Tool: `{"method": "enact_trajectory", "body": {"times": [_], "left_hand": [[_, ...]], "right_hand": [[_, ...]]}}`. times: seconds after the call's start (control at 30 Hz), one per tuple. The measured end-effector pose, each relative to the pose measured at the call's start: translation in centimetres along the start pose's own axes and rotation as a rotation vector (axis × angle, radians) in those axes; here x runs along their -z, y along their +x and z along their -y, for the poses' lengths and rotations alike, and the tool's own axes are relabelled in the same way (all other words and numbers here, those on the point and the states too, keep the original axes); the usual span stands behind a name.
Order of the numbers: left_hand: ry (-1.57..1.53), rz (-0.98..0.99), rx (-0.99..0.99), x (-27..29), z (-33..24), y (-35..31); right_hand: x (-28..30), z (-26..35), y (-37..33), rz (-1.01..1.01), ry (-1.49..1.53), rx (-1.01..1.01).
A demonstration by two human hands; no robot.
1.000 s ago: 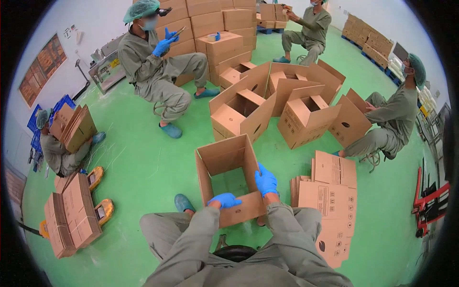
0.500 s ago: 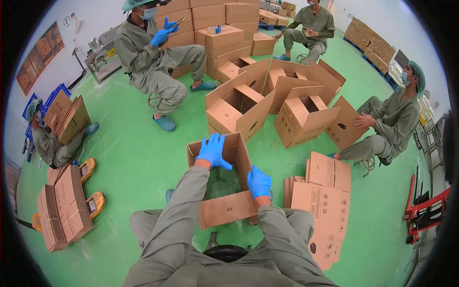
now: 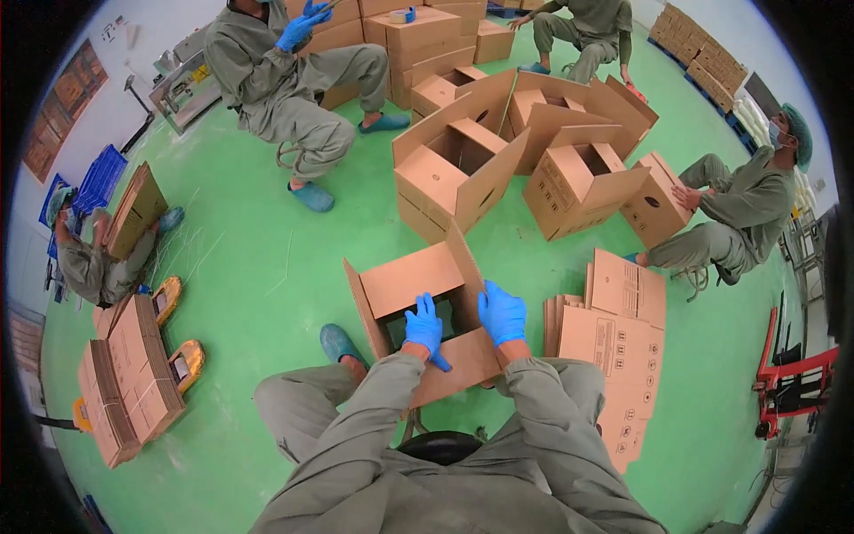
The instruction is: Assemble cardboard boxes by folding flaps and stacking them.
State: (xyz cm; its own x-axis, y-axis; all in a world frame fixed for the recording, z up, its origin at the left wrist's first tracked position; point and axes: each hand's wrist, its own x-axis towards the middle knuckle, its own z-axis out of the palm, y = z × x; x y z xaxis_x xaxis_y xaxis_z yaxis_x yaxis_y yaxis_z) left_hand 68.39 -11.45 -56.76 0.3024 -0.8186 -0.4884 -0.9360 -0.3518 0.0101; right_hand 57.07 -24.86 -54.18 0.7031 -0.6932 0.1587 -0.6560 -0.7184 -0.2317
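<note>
An open carton (image 3: 414, 278) is placed between the knees, its far flap folded inward and its side flaps raised. Its right edge is gripped by the curled right hand (image 3: 503, 313); the left hand (image 3: 423, 326), fingers extended, is held above the near flap (image 3: 467, 358), and whether that flap is pinched cannot be told. Broad green floor (image 3: 258, 329) is left leftward; rightward, only a narrow strip is left before the flattened cartons (image 3: 618, 347).
</note>
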Motion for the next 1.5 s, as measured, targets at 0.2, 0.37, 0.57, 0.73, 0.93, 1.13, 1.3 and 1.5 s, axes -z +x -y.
{"method": "enact_trajectory", "body": {"times": [0.2, 0.37, 0.57, 0.73, 0.93, 1.13, 1.3, 1.5], "left_hand": [[-0.061, -0.073, -0.031, -2.0, 1.5, 0.8], [-0.144, 0.001, -0.161, 0.5, 3.3, -0.9], [-0.344, -0.51, -0.111, 4.2, 11.7, -8.2], [-0.664, -0.868, 0.056, 0.8, 10.6, -6.1], [-0.389, -0.694, 0.07, -2.2, 3.2, 4.2], [-0.225, -0.574, 0.078, -2.4, 3.3, 5.6], [-0.218, -0.583, 0.066, -1.8, 3.6, 5.8], [-0.232, -0.576, -0.079, 2.0, 7.7, 8.4]], "right_hand": [[0.7, 4.5, -0.4, 0.023, -0.097, -0.059], [-3.2, 5.8, -2.2, -0.144, 0.205, -0.022], [-6.8, 9.2, -6.5, -0.054, 0.208, -0.082], [-7.1, 9.2, -5.8, -0.118, 0.462, -0.123], [-8.3, 6.5, -5.7, -0.235, 0.977, -0.393], [-7.0, 2.7, -9.0, 0.511, 0.758, -0.177], [-4.1, 7.1, -11.2, 1.006, 0.501, 0.276], [-5.5, 11.3, -7.8, 1.156, 0.572, 0.4]]}}
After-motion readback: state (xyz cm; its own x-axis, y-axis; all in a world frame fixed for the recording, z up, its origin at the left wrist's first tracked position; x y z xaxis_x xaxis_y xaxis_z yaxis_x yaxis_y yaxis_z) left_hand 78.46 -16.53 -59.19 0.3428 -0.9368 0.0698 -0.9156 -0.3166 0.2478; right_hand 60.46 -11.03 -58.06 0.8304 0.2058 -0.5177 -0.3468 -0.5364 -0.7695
